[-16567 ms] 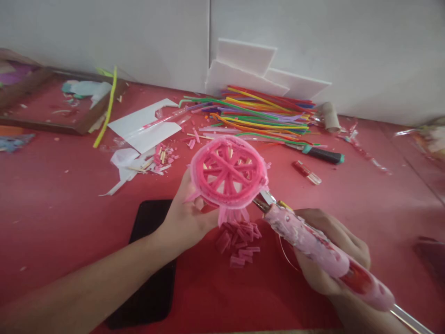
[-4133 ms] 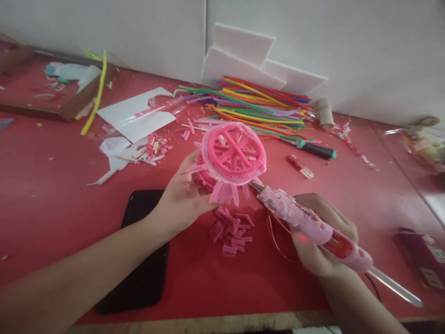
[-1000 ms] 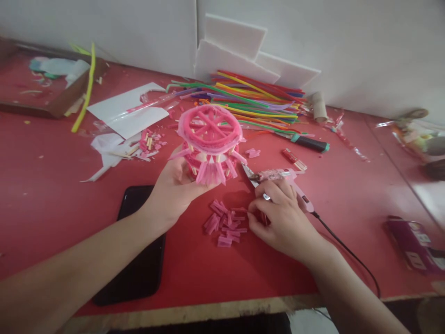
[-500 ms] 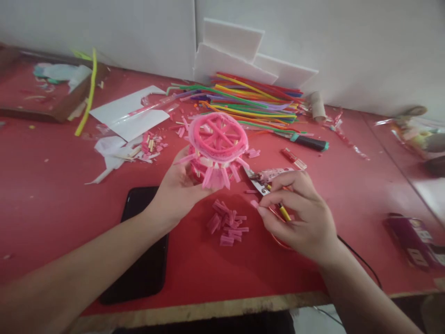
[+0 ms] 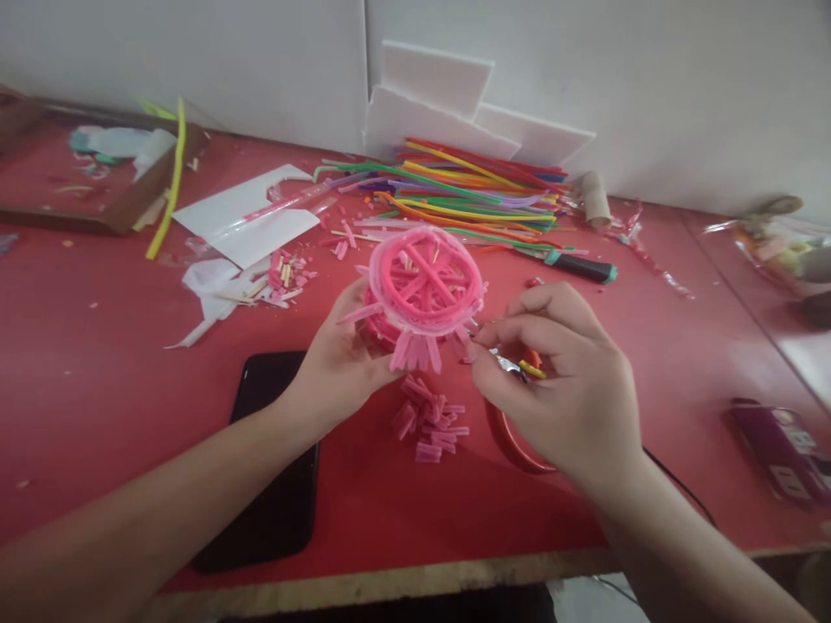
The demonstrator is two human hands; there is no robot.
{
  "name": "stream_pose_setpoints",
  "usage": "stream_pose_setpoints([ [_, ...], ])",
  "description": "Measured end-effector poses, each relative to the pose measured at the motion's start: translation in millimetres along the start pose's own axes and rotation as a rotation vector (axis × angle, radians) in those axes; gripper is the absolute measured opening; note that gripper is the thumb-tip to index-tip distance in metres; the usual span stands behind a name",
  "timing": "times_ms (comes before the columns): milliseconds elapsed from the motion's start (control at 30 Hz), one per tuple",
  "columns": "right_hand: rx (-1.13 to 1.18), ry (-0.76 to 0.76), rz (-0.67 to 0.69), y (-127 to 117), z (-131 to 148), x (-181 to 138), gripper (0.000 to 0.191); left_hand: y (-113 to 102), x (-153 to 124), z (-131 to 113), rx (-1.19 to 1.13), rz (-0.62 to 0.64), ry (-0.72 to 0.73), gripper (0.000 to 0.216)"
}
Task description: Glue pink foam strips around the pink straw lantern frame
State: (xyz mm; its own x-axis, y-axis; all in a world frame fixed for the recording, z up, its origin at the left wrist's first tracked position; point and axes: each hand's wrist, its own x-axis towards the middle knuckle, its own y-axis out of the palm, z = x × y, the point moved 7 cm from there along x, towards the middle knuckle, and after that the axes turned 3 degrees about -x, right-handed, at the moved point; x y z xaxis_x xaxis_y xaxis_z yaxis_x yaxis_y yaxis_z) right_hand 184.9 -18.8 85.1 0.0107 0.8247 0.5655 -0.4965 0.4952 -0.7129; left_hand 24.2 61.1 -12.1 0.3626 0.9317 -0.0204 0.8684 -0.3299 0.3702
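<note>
Centrally, a round pink wheel (image 5: 425, 285) of fuzzy stems, with crossing spokes and a fringe of short pink strips hanging from its rim, sits raised above the red table (image 5: 97, 363), tilted toward the camera. The left hand (image 5: 341, 363) cups it from below and from the left, fingers wrapped around its underside. The right hand (image 5: 564, 389) comes in from the right with thumb and forefinger pinched narrowly together, right at the lower right edge of the fringe; whatever sits between them is too small to make out. Partly hidden under that hand is a red loop (image 5: 512, 441), and a black cable (image 5: 681, 489) trails away behind the wrist.

Just below the wheel lies a pile of pink cut pieces (image 5: 432, 420), and to the left of it a black phone (image 5: 273, 467) lies flat under the left forearm. Farther back a bundle of coloured straws (image 5: 467, 195) lies in front of white foam boards (image 5: 454, 104) leaning on the wall, with a dark marker (image 5: 581, 266) and a cardboard tube (image 5: 594, 199) to its right. A white sheet (image 5: 250, 221) lies at the back left, and a purple box (image 5: 779, 446) at the right edge.
</note>
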Motion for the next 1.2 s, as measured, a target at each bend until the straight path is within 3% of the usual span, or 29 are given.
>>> stream_pose_setpoints([
  [500,0.034,0.071,0.061,5.9,-4.3,-1.9,0.008,2.6,0.4,-0.2,0.036,0.032,0.058,0.088],
  [900,-0.063,0.029,0.012,1.1,-2.2,-1.5,0.008,2.7,-0.4,-2.4,0.104,0.063,0.111,0.086],
  [1200,-0.108,-0.032,-0.020,-2.3,-2.2,-1.8,0.009,4.6,-1.8,-0.7,0.056,0.036,0.034,0.081],
])
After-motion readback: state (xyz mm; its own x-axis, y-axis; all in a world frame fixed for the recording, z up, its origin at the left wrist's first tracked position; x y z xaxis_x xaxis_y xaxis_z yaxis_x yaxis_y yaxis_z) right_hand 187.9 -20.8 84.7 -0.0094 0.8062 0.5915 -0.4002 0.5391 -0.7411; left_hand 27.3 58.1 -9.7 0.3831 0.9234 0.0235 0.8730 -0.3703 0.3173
